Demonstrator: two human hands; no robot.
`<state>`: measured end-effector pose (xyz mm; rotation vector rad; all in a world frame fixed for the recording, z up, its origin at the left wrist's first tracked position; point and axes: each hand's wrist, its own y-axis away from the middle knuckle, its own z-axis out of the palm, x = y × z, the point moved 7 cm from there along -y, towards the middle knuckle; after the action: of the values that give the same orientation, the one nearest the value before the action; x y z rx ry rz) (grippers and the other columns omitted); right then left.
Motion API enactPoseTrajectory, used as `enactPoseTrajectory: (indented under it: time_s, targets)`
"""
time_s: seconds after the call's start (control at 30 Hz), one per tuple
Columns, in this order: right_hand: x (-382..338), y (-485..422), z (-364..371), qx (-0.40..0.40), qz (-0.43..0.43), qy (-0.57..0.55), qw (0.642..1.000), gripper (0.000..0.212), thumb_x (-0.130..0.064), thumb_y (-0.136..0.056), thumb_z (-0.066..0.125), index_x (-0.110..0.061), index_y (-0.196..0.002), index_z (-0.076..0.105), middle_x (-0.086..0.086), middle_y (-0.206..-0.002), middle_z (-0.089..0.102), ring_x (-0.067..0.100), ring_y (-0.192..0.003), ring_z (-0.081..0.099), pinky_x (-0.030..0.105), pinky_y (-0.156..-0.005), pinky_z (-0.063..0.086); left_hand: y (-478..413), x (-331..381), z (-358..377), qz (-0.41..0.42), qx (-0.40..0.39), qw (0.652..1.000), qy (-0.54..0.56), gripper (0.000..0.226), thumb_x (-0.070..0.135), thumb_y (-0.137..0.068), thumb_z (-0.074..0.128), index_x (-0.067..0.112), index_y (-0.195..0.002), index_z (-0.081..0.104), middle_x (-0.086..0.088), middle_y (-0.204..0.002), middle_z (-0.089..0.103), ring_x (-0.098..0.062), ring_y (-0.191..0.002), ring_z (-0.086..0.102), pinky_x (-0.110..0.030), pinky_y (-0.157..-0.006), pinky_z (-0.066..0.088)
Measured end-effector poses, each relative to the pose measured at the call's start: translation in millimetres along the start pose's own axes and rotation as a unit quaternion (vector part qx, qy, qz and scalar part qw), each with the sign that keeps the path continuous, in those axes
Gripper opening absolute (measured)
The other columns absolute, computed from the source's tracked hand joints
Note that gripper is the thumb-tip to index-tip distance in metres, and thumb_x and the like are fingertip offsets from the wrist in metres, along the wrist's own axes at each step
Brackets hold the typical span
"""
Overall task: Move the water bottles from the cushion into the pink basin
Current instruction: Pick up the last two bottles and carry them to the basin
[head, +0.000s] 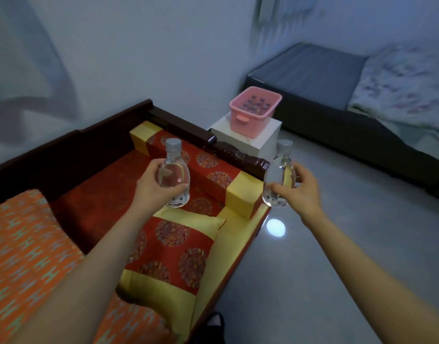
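The left hand (pixel 151 186) curls round an upright water bottle (pixel 174 175) above the red-and-gold cushion (pixel 173 249). The right hand (pixel 301 191) grips a second bottle (pixel 278 178) over the floor (pixel 313 256). Beyond both hands, the pink basin (pixel 248 122) on a white box (pixel 243 140) holds several stored bottles (pixel 257 105).

both arms reach forward, left hand (pixel 151 187) gripping left bottle (pixel 175 167), right hand (pixel 305 192) gripping right bottle (pixel 277 173).

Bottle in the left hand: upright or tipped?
Upright. The left hand grips the bottle round its body, grey cap on top, base pointing down.
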<state>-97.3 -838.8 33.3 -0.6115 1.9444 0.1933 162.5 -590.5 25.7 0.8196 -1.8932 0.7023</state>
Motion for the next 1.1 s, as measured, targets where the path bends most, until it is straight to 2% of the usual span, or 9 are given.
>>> enactPoseTrajectory:
  time_s: [0.13, 0.27, 0.4, 0.53, 0.7, 0.9, 1.0, 1.1]
  targets:
    - [28, -32, -15, 0.018, 0.02, 0.004, 1.0, 0.067, -0.029, -0.06, 0.085, -0.022, -0.12, 0.056, -0.005, -0.112, 0.055, 0.001, -0.09, 0.052, 0.016, -0.067, 0.04, -34, -2, 32, -0.004, -0.014, 1.0, 0.005, 0.054, 0.039, -0.057, 0.086, 0.044, -0.1, 0.052, 0.013, -0.101, 0.065, -0.006, -0.091, 0.063, -0.027, -0.069, 0.052]
    - [50, -76, -24, 0.034, 0.029, 0.013, 0.999, 0.058, -0.029, -0.057, 0.085, -0.035, -0.104, 0.051, -0.017, -0.098, 0.054, -0.001, -0.085, 0.052, 0.014, -0.063, 0.039, -80, -5, 78, -0.013, -0.048, 0.999, 0.004, 0.057, 0.034, -0.061, 0.086, 0.038, -0.105, 0.05, 0.006, -0.109, 0.063, -0.018, -0.1, 0.063, -0.04, -0.078, 0.056]
    - [61, -127, -33, 0.038, 0.038, 0.027, 0.998, 0.061, -0.031, -0.057, 0.086, -0.038, -0.105, 0.048, -0.024, -0.096, 0.051, -0.001, -0.086, 0.052, 0.013, -0.063, 0.038, -126, -2, 119, -0.015, -0.067, 0.998, 0.008, 0.058, 0.032, -0.059, 0.086, 0.039, -0.104, 0.049, 0.008, -0.105, 0.064, -0.015, -0.098, 0.063, -0.042, -0.082, 0.056]
    - [74, -172, -51, 0.052, 0.042, 0.042, 0.997, 0.066, -0.036, -0.056, 0.085, -0.037, -0.11, 0.048, -0.013, -0.105, 0.053, 0.004, -0.088, 0.052, 0.014, -0.066, 0.038, -176, 8, 154, -0.013, -0.084, 0.996, 0.002, 0.061, 0.028, -0.058, 0.088, 0.035, -0.104, 0.049, 0.008, -0.102, 0.063, -0.014, -0.096, 0.063, -0.036, -0.077, 0.055]
    - [102, -225, -86, 0.072, 0.067, 0.049, 0.994, 0.076, -0.034, -0.057, 0.085, -0.024, -0.124, 0.049, -0.004, -0.117, 0.053, 0.014, -0.099, 0.052, 0.015, -0.068, 0.04, -228, 20, 208, -0.025, -0.122, 0.992, 0.0, 0.062, 0.03, -0.059, 0.087, 0.036, -0.105, 0.047, 0.01, -0.104, 0.062, -0.012, -0.098, 0.061, -0.029, -0.075, 0.052]
    - [130, -296, -121, 0.072, 0.063, 0.037, 0.995, 0.072, -0.032, -0.058, 0.085, -0.025, -0.121, 0.05, -0.004, -0.112, 0.054, 0.012, -0.096, 0.053, 0.016, -0.068, 0.04, -283, 40, 268, -0.017, -0.119, 0.993, 0.008, 0.064, 0.023, -0.063, 0.087, 0.026, -0.114, 0.048, -0.005, -0.115, 0.061, -0.024, -0.107, 0.059, -0.044, -0.089, 0.053]
    - [146, -345, -138, 0.063, 0.056, 0.033, 0.996, 0.068, -0.03, -0.058, 0.086, -0.028, -0.116, 0.051, -0.005, -0.11, 0.054, 0.009, -0.093, 0.052, 0.016, -0.067, 0.039, -313, 52, 306, -0.019, -0.105, 0.994, 0.003, 0.065, 0.023, -0.062, 0.087, 0.024, -0.113, 0.048, -0.006, -0.115, 0.062, -0.025, -0.107, 0.059, -0.048, -0.091, 0.051]
    - [163, -406, -159, 0.053, 0.052, 0.033, 0.997, 0.068, -0.029, -0.057, 0.087, -0.026, -0.116, 0.053, -0.004, -0.112, 0.057, 0.014, -0.096, 0.054, 0.02, -0.07, 0.042, -347, 65, 348, -0.043, -0.07, 0.997, 0.01, 0.067, 0.025, -0.059, 0.089, 0.027, -0.111, 0.047, -0.003, -0.114, 0.062, -0.024, -0.106, 0.061, -0.047, -0.091, 0.052]
